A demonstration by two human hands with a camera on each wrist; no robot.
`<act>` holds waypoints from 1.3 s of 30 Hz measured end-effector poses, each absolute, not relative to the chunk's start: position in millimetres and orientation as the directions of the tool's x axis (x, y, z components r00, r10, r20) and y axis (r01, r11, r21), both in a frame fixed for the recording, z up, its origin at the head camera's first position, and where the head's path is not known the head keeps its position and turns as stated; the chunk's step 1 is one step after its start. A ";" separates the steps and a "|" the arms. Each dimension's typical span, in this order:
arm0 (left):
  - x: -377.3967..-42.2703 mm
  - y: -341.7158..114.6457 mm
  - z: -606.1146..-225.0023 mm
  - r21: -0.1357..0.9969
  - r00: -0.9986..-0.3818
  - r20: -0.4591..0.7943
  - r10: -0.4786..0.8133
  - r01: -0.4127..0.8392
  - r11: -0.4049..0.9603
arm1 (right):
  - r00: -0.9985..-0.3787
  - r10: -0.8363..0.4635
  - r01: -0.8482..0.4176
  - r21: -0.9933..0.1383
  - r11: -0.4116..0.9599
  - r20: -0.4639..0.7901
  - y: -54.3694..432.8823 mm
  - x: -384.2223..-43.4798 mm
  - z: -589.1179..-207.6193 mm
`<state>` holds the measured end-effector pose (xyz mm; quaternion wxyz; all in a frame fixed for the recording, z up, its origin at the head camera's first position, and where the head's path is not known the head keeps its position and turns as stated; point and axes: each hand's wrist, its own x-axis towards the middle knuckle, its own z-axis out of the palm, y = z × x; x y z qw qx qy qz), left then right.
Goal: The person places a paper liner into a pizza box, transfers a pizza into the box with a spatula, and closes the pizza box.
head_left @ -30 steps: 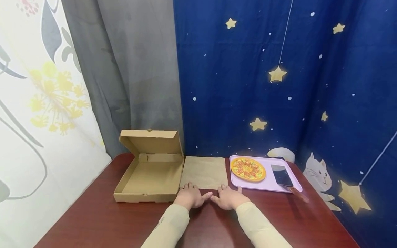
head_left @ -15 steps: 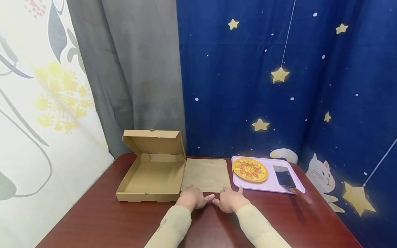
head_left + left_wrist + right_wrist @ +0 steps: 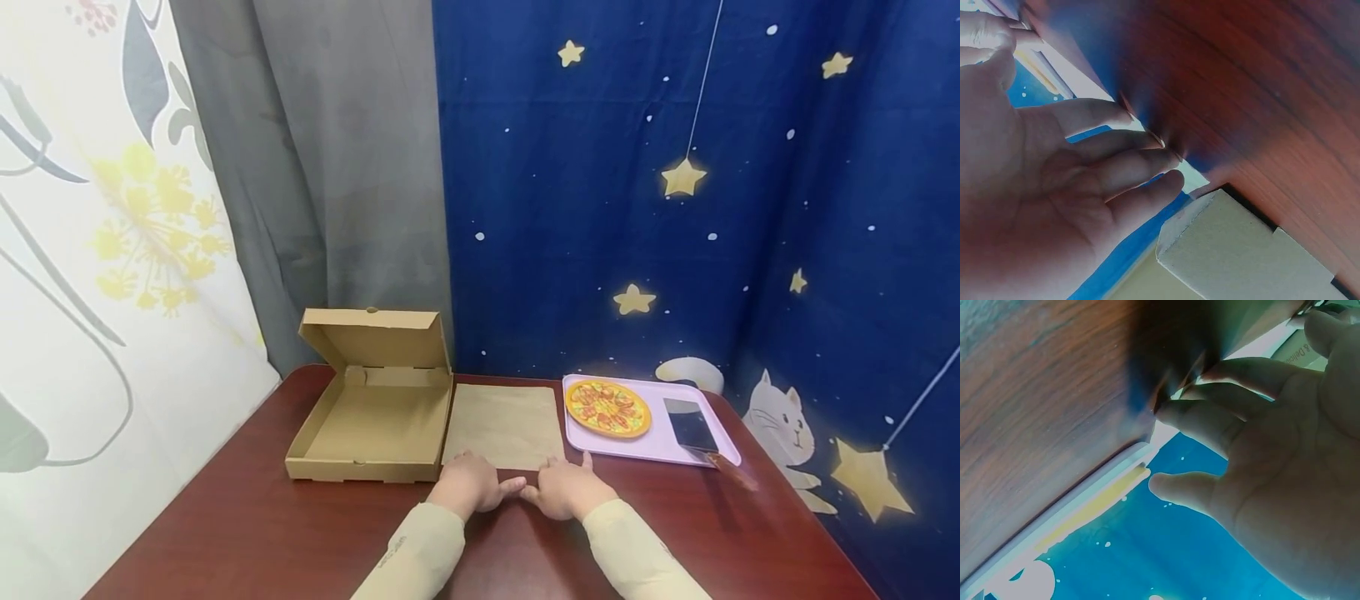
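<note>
A brown paper sheet lies flat on the table. On its near edge, at the left corner, rest the fingertips of my left hand. My right hand touches the same edge toward the right corner, its little finger spread out near the tray. Both thumbs point inward and their tips nearly meet. In the wrist views, the fingers of the left hand and the right hand extend fairly straight, with nothing gripped. Left of the sheet stands a cardboard pizza box with its lid raised.
Right of the sheet, a pale purple tray holds a toy pizza and a server with a dark flat blade. Its brownish handle sticks out past the tray's near rim. Curtains hang behind the table.
The paper sheet has slid slightly toward me under both hands. My fingers have drawn back with it. The box and tray stay put as the head view shifts a little.
</note>
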<state>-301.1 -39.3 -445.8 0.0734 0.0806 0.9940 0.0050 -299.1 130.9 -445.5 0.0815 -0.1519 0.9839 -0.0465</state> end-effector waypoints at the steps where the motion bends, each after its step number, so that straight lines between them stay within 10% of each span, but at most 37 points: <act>1: -299.9 -39.2 -445.5 0.024 -0.976 -0.143 0.162 0.160 0.987 | -0.941 -0.306 -0.290 -0.122 0.949 -0.147 131.1 -298.4 -444.7; 39: -261.7 -37.6 -444.7 0.041 -0.975 -0.129 0.181 0.177 0.983 | -0.933 -0.310 -0.282 -0.166 0.945 -0.183 140.2 -272.0 -437.0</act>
